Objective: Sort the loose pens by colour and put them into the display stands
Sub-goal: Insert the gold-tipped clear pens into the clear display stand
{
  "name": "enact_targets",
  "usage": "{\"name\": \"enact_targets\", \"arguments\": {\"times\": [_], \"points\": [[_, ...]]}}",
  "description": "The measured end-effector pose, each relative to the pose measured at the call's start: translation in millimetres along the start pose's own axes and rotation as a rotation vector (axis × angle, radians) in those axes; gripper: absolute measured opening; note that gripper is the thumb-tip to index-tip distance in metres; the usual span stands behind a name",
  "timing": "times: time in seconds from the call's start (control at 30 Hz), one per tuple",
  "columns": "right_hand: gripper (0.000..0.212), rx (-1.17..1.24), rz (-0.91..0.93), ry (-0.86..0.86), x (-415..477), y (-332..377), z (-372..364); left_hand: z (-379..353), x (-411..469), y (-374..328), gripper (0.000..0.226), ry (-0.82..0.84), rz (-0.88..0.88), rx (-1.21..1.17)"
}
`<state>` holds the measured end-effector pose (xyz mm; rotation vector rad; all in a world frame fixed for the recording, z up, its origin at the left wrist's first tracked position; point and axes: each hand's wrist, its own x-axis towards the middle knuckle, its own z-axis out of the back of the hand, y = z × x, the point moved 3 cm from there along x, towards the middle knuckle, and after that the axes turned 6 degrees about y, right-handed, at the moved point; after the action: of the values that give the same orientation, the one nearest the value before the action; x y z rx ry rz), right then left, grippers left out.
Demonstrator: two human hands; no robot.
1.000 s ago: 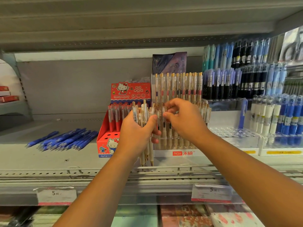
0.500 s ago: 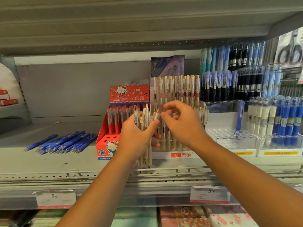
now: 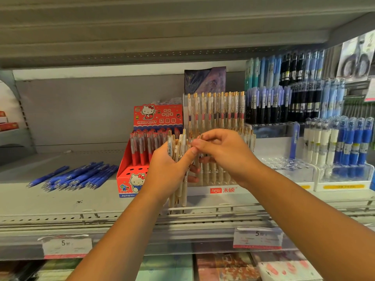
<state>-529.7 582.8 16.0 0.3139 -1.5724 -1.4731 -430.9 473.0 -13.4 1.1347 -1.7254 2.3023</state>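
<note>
At a shop shelf (image 3: 60, 201), the left grip (image 3: 168, 173) clasps a bundle of cream pens (image 3: 181, 196) upright, while the right grip (image 3: 225, 157) pinches a single pen (image 3: 200, 137) at the bundle's top. Just behind both stands the clear display stand (image 3: 215, 190); left of the left grip sit a red box (image 3: 132, 179) and, farther left, loose blue pens (image 3: 77, 177).

The grey shelf (image 3: 60, 199) carries loose blue pens (image 3: 77, 177), a red box (image 3: 132, 179) and clear stands (image 3: 343, 180).

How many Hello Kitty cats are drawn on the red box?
2. One is on the red box's back card, above the pens; one is on its lower front. The left hand covers part of that front, so more may hide.
</note>
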Motion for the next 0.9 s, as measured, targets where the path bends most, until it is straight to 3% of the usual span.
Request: {"name": "enact_targets", "arguments": {"times": [0.17, 0.3, 0.5, 0.7, 0.9], "points": [[0.019, 0.076, 0.018, -0.029, -2, -4, 7, -1, 0, 1, 0.008, -0.012, 0.039, -0.012], [0.018, 0.109, 0.084, -0.195, 0, 1, 18, 4, 1, 3, 0.008, -0.086, 0.024, 0.069], [0.021, -0.098, 0.229, -0.396, 5, 8, 40, 6, 2, 3, 0.011, -0.149, 0.029, 0.058], [0.019, -0.33, 0.326, -0.41, 9, 5, 37, 5, 1, 0, 0.008, -0.142, 0.006, 0.026], [0.019, -0.34, 0.392, -0.464, 12, 5, 35, 5, 0, -2, 0.008, -0.132, 0.019, 0.009]]}}
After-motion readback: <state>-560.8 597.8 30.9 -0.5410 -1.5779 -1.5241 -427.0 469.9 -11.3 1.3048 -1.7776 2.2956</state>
